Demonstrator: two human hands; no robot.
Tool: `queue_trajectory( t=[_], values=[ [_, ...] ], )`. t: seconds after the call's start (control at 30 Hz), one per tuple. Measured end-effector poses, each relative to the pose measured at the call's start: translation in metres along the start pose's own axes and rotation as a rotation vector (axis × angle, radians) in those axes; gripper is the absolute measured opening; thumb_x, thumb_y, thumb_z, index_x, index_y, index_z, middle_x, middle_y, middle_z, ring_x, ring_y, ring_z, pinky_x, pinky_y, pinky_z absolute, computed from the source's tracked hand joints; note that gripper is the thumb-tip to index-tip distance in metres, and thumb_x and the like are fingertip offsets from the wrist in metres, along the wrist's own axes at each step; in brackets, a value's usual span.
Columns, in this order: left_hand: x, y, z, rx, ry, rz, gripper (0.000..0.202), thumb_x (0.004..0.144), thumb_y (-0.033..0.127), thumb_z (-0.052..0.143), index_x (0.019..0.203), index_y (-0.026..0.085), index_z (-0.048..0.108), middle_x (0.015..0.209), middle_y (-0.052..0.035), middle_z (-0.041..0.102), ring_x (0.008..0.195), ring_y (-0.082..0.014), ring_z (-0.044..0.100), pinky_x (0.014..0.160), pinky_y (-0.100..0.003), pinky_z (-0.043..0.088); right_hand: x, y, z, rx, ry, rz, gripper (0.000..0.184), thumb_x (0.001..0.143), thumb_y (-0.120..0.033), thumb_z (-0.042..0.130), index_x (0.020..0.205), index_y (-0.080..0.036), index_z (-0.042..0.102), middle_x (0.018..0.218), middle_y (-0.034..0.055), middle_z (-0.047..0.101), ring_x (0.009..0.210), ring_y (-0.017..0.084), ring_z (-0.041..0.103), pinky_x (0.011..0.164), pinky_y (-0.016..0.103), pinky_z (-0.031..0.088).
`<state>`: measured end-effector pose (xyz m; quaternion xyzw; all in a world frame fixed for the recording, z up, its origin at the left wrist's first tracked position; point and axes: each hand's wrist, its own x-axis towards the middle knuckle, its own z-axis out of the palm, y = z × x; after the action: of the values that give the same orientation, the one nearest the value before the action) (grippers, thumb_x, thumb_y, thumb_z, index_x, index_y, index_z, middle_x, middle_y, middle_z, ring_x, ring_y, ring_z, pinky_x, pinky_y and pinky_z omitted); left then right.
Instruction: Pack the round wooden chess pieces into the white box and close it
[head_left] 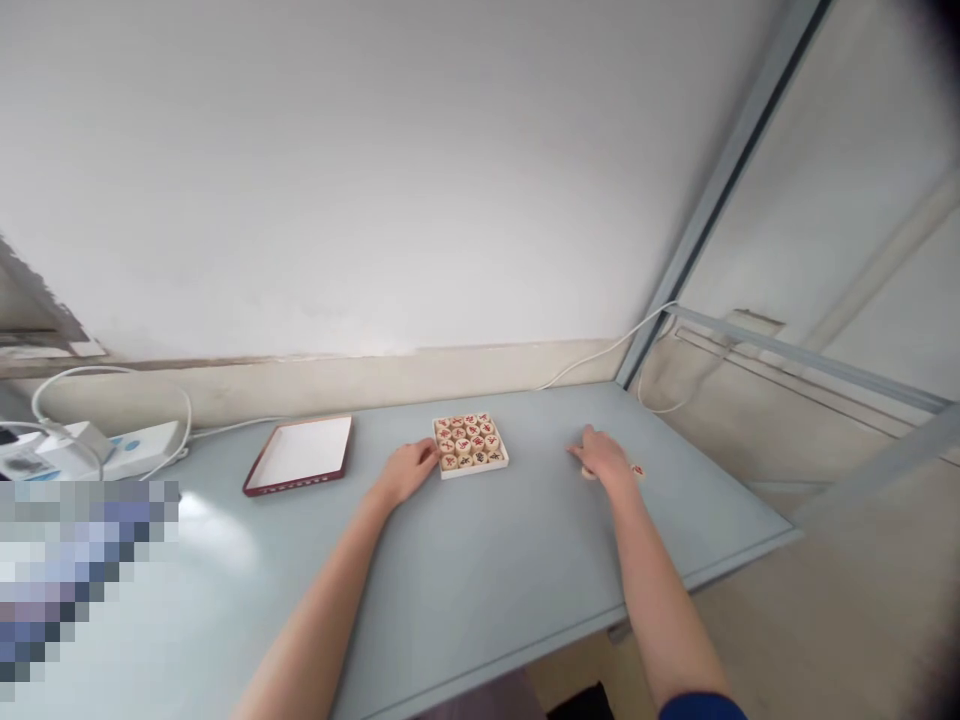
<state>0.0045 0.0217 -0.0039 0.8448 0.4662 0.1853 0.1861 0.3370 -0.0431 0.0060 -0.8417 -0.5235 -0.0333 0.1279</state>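
A shallow white box (472, 472) on the table holds rows of round wooden Chinese chess pieces (463, 447), most with red characters, a few in the near row with black ones. My left hand (409, 468) is closed at the box's left edge, bent fingers against its wall. To the right of the box, my right hand (602, 457) hovers low over the tabletop, thumb and fingers apart. One chess piece (588, 474) shows partly beneath it; whether the fingers touch that piece is hidden. Just right of the wrist lies another piece (637, 470) with a red character.
A dark red box lid (296, 485) with a white inside lies upturned at the left. Beyond it are a power strip (146, 447) and white cables. The grey-blue table (480, 580) meets the wall behind, and a metal frame post (652, 330) stands at its right rear corner.
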Motion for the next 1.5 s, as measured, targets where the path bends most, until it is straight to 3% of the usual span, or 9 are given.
queue_trajectory(
  t=[0.17,0.43,0.6,1.0,1.13,1.23,1.3,1.37,1.5],
  values=[
    [0.0,-0.002,0.003,-0.003,0.008,-0.02,0.03,0.086,0.038,0.031,0.079,0.02,0.055,0.077,-0.0029,0.064,0.071,-0.0172,0.057,0.06,-0.024,0.033,-0.001,-0.021,0.0,0.15,-0.061,-0.22,0.009,0.079,-0.025,0.054,0.074,-0.018,0.055,0.074,0.0056,0.06,0.063,0.015,0.056,0.055,0.024,0.039],
    [0.0,-0.001,0.002,0.012,0.013,-0.023,0.031,0.086,0.037,0.032,0.079,0.019,0.056,0.073,-0.0031,0.063,0.068,-0.0168,0.057,0.058,-0.025,0.032,-0.039,-0.096,-0.006,0.583,-0.055,-0.74,0.02,0.084,-0.035,0.049,0.1,-0.023,0.053,0.097,0.0012,0.06,0.077,0.012,0.056,0.081,0.028,0.04],
    [0.001,-0.002,0.004,0.017,0.015,-0.027,0.03,0.086,0.036,0.034,0.078,0.018,0.056,0.072,-0.003,0.063,0.067,-0.0162,0.056,0.057,-0.024,0.031,-0.053,-0.12,0.011,0.68,-0.139,-0.812,0.023,0.084,-0.031,0.049,0.106,-0.023,0.052,0.103,0.0028,0.057,0.085,0.013,0.055,0.085,0.031,0.041],
    [-0.002,-0.001,0.001,-0.033,0.004,0.002,0.032,0.086,0.041,0.033,0.08,0.019,0.056,0.077,-0.0028,0.064,0.066,-0.0162,0.056,0.057,-0.024,0.032,-0.052,-0.116,0.009,0.783,-0.189,-0.856,0.021,0.087,-0.029,0.044,0.105,-0.023,0.053,0.105,0.0032,0.055,0.094,0.014,0.053,0.083,0.028,0.043],
    [-0.003,-0.001,0.0,-0.02,0.005,0.011,0.031,0.085,0.041,0.034,0.08,0.019,0.056,0.077,-0.0028,0.064,0.068,-0.0164,0.056,0.058,-0.024,0.032,-0.042,-0.101,-0.005,0.473,-0.024,-0.75,0.02,0.088,-0.029,0.041,0.098,-0.021,0.057,0.1,0.0062,0.058,0.088,0.017,0.055,0.081,0.033,0.041],
    [-0.002,-0.002,0.0,-0.004,0.002,0.003,0.03,0.084,0.041,0.035,0.079,0.019,0.055,0.075,-0.0027,0.063,0.066,-0.0161,0.055,0.057,-0.024,0.031,-0.031,-0.07,-0.022,0.041,0.082,-0.379,0.026,0.084,-0.038,0.047,0.091,-0.015,0.058,0.093,0.0149,0.06,0.09,0.027,0.056,0.079,0.04,0.039],
    [-0.002,-0.002,0.0,-0.002,0.002,0.01,0.029,0.084,0.04,0.035,0.079,0.019,0.054,0.073,-0.0023,0.063,0.065,-0.0158,0.055,0.056,-0.024,0.03,-0.025,-0.047,-0.03,-0.138,-0.058,-0.105,0.036,0.079,-0.046,0.053,0.089,-0.012,0.058,0.087,0.0182,0.06,0.087,0.03,0.057,0.071,0.039,0.04],
    [-0.002,-0.003,0.0,-0.003,0.01,0.024,0.028,0.084,0.04,0.035,0.078,0.019,0.053,0.072,-0.0021,0.062,0.064,-0.0158,0.054,0.056,-0.023,0.03,-0.021,-0.029,-0.033,-0.172,-0.259,0.008,0.038,0.072,-0.05,0.059,0.086,-0.014,0.056,0.084,0.0164,0.061,0.079,0.029,0.059,0.063,0.035,0.041],
    [-0.002,-0.004,0.001,0.002,0.02,0.031,0.028,0.084,0.039,0.035,0.077,0.019,0.054,0.07,-0.002,0.062,0.064,-0.0162,0.055,0.056,-0.024,0.03,-0.019,-0.023,-0.03,0.076,-0.498,-0.122,0.021,0.078,-0.039,0.054,0.079,-0.018,0.052,0.073,0.0061,0.062,0.052,0.014,0.056,0.051,0.026,0.038]
  ],
)
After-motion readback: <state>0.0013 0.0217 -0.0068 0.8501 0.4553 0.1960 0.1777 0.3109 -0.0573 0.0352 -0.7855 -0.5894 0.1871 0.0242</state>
